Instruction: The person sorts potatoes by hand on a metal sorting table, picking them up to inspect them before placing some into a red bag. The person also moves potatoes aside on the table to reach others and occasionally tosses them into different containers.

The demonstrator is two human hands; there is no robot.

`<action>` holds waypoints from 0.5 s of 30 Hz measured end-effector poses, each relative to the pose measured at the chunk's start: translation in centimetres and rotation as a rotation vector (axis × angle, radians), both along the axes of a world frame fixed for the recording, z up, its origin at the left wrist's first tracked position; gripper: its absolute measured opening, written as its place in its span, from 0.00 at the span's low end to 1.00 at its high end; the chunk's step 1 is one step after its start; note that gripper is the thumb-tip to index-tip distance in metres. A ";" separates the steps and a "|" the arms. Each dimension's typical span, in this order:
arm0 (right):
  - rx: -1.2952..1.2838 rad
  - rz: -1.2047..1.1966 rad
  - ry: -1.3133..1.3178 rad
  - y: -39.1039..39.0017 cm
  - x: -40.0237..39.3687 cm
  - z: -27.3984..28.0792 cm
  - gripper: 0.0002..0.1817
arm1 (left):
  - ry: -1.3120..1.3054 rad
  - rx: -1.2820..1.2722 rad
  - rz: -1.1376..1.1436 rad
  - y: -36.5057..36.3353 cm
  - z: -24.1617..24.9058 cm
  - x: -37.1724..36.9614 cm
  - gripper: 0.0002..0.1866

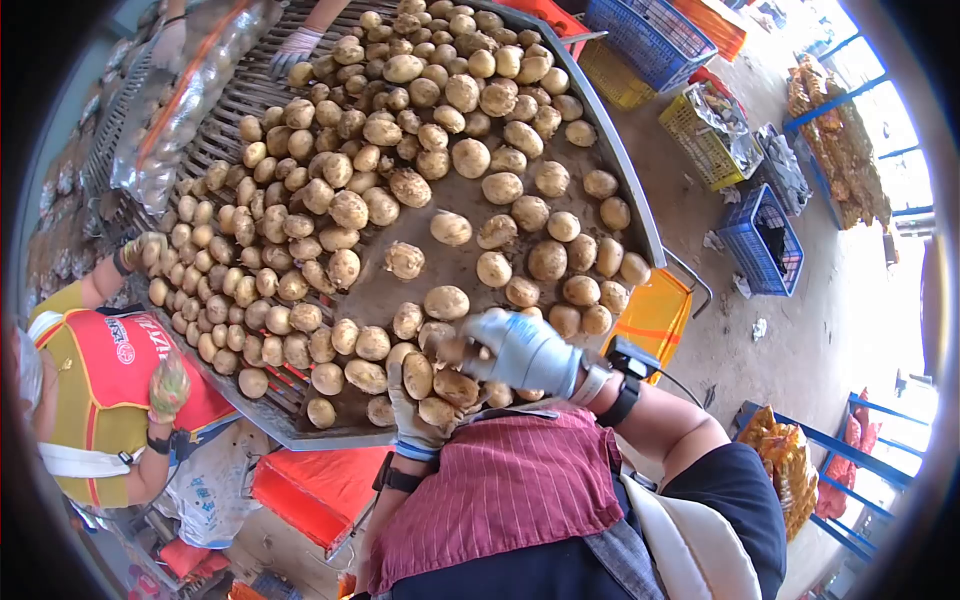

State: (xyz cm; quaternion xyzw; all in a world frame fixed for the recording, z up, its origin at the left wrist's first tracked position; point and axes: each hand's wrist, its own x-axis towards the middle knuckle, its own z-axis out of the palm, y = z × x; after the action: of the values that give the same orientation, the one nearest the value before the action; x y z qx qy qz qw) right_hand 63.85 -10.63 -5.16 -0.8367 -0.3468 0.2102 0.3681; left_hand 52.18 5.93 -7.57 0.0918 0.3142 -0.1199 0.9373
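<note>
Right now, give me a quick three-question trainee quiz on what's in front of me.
1. True or false: your left hand and right hand are both gloved.
2. What colour is the co-worker's apron at the far left? A) green B) red C) white
3. Fill in: spread across the table are many ___.

Key: 1. True. 2. B. 3. Potatoes.

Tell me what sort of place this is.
Probably a produce sorting or packing shed: many potatoes lie across a partly slatted table, a gloved co-worker is at its edge, and plastic crates stand beyond.
</note>
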 end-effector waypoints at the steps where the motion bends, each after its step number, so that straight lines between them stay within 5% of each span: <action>1: 0.034 -0.002 0.091 0.7 -0.6 -0.3 0.16 | -0.119 -0.205 0.004 1.2 -1.5 -0.6 0.40; 3: -0.016 -0.058 -0.073 1.8 3.7 -2.8 0.16 | -0.196 -0.361 0.152 1.2 -1.7 -2.7 0.40; 4: 0.026 -0.207 -0.156 2.5 7.4 -2.8 0.15 | 0.112 -0.180 0.218 1.1 0.6 -2.0 0.37; 5: 0.069 -0.357 -0.239 3.3 11.4 -2.8 0.15 | 0.101 -0.176 0.221 1.8 -0.4 -3.2 0.37; 7: -0.110 -0.469 -0.319 5.4 18.5 -0.6 0.18 | 0.135 -1.546 0.811 3.2 -3.5 -7.1 0.35; 11: -0.471 -0.455 -0.160 10.2 26.0 -1.0 0.34 | 0.152 -1.931 0.976 3.4 -2.6 -6.8 0.37; 15: -0.616 -0.222 -0.079 11.2 23.5 0.8 0.32 | 0.171 -2.297 1.039 3.4 -1.7 -5.9 0.40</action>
State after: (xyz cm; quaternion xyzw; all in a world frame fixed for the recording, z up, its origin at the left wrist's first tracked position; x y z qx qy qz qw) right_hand 87.34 0.61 -4.32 -0.9489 -0.1875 0.2313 0.1050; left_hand 46.26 9.34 -9.22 -0.9151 0.0877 0.0529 0.3900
